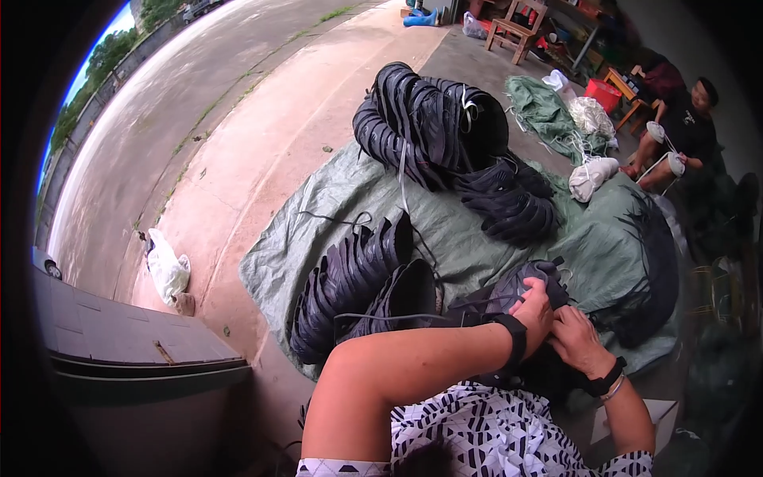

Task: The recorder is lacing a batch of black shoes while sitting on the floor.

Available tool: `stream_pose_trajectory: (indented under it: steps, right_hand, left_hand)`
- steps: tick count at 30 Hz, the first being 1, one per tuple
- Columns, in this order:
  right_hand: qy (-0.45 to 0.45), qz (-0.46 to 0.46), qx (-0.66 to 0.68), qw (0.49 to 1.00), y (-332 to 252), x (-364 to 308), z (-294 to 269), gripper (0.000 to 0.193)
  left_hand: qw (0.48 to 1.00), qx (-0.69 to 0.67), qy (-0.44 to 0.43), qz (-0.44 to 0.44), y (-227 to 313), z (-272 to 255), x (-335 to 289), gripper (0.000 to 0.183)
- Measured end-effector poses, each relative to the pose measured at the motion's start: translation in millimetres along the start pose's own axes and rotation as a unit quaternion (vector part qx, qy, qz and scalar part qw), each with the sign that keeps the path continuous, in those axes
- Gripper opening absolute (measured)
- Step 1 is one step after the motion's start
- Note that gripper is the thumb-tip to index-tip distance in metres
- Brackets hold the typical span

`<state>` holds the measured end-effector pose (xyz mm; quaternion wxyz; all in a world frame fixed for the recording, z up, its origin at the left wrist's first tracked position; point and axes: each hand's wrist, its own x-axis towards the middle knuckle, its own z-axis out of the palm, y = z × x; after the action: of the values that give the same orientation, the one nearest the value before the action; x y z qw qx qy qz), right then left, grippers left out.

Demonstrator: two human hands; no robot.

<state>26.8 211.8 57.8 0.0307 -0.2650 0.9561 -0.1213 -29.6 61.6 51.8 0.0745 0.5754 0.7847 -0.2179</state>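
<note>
A dark grey shoe upper (509,288) lies in front of me, close to my body. My left hand (534,308) is closed at it, its fingers bent against the dark material. Close beside it on the right, my right hand (579,340) has its fingers curled down at the same piece; its fingertips are partly hidden. A dark lace (389,317) stretches left from the upper. Nested black shoe uppers (350,278) stand to the left of my hands, with a smaller stack (517,199) farther off.
A large ring of nested black uppers (429,119), tied with white cord, sits at the far side of a green tarp (278,238). Another person (691,131) sits at the right, holding white cords. A grey box-like surface (119,326) borders the left; a wooden chair (517,30) stands behind.
</note>
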Motion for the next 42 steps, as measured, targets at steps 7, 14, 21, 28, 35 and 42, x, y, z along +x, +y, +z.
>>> stream_pose_trajectory:
  steps: [7, 14, 21, 28, 35, 42]
  right_hand:
    - [0.016, -0.029, -0.015, 0.999, 6, -5, 6, 0.021]
    - [0.072, -0.089, -0.049, 0.992, 24, -5, 25, 0.009]
    - [0.073, -0.083, -0.063, 0.992, 23, -9, 30, 0.006]
    - [-0.001, 0.173, 0.083, 0.982, 13, -5, 32, 0.011]
    - [0.054, 0.192, 0.061, 0.978, 2, -8, 38, 0.007]
    - [0.259, 0.186, 0.76, 0.566, 34, -12, 31, 0.023]
  left_hand:
    - [0.999, 0.014, -0.003, -0.036, 5, 4, -1, 0.025]
    - [0.915, 0.064, 0.398, 0.006, -22, 39, -10, 0.026]
    - [0.914, -0.048, 0.357, 0.187, -61, 28, -7, 0.005]
    - [0.928, -0.051, 0.282, 0.237, -72, 24, -4, 0.017]
    - [0.988, -0.067, 0.098, 0.1, -52, 13, 4, 0.019]
    - [0.555, -0.828, 0.056, -0.057, -66, 15, 10, 0.031]
